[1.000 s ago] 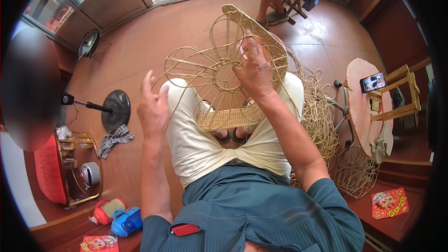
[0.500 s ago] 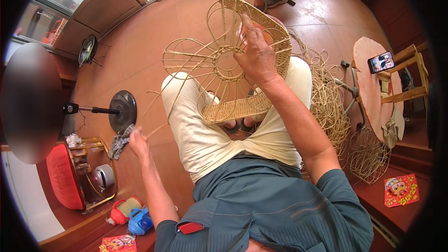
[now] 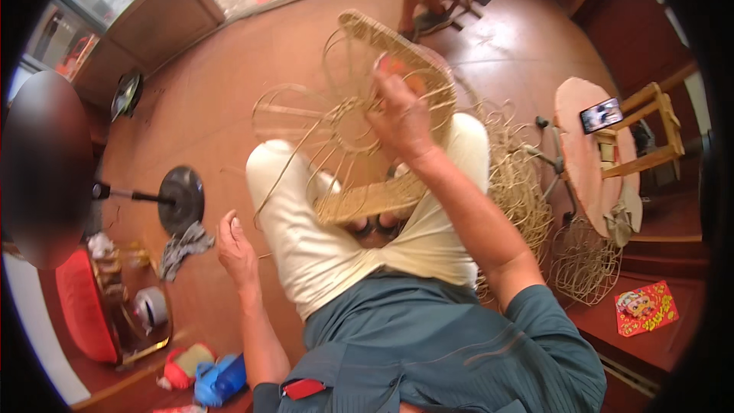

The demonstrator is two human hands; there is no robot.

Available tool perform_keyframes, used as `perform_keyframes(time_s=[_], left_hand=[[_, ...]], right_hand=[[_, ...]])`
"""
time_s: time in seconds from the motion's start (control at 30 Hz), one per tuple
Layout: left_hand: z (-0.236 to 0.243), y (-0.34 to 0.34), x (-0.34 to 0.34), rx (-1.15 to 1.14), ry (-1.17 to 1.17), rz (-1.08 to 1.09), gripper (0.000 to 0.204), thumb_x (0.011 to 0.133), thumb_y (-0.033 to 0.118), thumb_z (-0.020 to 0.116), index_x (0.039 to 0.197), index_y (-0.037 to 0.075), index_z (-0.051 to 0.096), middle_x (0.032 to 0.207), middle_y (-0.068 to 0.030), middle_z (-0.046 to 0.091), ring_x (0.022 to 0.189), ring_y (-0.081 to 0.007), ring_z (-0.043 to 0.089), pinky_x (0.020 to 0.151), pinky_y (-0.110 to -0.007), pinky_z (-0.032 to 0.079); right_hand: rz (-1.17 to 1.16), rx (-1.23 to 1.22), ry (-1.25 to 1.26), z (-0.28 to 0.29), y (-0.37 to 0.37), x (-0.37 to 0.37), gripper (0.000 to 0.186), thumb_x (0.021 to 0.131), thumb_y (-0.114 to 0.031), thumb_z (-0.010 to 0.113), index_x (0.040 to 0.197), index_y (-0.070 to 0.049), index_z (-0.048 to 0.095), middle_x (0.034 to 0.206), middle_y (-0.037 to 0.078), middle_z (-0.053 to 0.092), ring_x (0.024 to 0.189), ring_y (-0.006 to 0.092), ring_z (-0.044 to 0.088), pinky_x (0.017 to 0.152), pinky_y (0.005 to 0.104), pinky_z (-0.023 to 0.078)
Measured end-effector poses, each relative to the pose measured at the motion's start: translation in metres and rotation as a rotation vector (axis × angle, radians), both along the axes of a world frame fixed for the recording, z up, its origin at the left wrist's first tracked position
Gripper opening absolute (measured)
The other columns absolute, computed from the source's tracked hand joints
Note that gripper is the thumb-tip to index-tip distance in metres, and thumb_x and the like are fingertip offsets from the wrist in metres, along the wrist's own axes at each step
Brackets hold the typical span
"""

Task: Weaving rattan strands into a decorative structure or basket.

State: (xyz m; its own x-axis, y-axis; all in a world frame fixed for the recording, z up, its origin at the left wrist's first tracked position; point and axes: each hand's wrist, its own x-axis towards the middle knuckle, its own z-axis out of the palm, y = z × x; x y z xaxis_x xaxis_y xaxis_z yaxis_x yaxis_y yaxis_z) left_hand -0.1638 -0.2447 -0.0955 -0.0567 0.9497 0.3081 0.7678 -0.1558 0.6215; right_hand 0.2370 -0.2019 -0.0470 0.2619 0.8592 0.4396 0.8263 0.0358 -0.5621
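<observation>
My right hand (image 3: 403, 116) grips a half-woven wicker basket (image 3: 372, 205) above my knees, its fingers over the spokes beside the central ring. The piece has a ring with looped spokes and a dense woven band along its right and lower edges. A long loose strand (image 3: 284, 170) curves from the ring down the left side. My left hand (image 3: 238, 248) is left of my left knee, apart from the basket. Its fingers stretch upward, slightly blurred, with a bit of strand near the palm; no firm grip shows.
A tangled heap of strands (image 3: 511, 183) lies right of my leg. Beyond it are a round table (image 3: 575, 103) with a phone (image 3: 602, 115), and a wire basket (image 3: 587, 266). At left are a black stand base (image 3: 182, 200), a grey cloth (image 3: 186, 248) and a blue bottle (image 3: 220, 379). Another person's legs (image 3: 419, 0) are at the top.
My left hand, earlier closed on strands farther out, has moved slightly right and down, and its fingers have straightened. My right hand still holds the basket. The whole view has shifted a little.
</observation>
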Motion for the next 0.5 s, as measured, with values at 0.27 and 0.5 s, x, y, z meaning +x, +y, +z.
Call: perform_keyframes(time_s=[0.27, 0.5], left_hand=[[0.052, 0.017, 0.13, 0.097, -0.02, -0.281, 0.018, 0.112, 0.02, 0.063, 0.113, 0.004, 0.069, 0.101, -0.0202, 0.074, 0.091, -0.0417, 0.072, 0.08, -0.048, 0.056], [0.035, -0.003, 0.162, 0.106, 0.132, -0.432, 0.012, 0.107, 0.013, 0.067, 0.096, 0.008, 0.063, 0.084, -0.017, 0.067, 0.078, -0.0431, 0.068, 0.067, -0.052, 0.051]], right_hand=[[0.055, 0.061, 0.09, -0.001, 0.002, -0.02, 0.066, 0.082, -0.014, 0.082, 0.146, -0.012, 0.063, 0.114, 0.016, 0.071, 0.104, 0.0401, 0.074, 0.088, 0.0505, 0.061], [0.063, 0.068, 0.082, 0.004, 0.002, -0.013, 0.065, 0.083, -0.012, 0.083, 0.145, -0.013, 0.064, 0.113, 0.015, 0.071, 0.102, 0.0391, 0.074, 0.087, 0.0491, 0.06]])
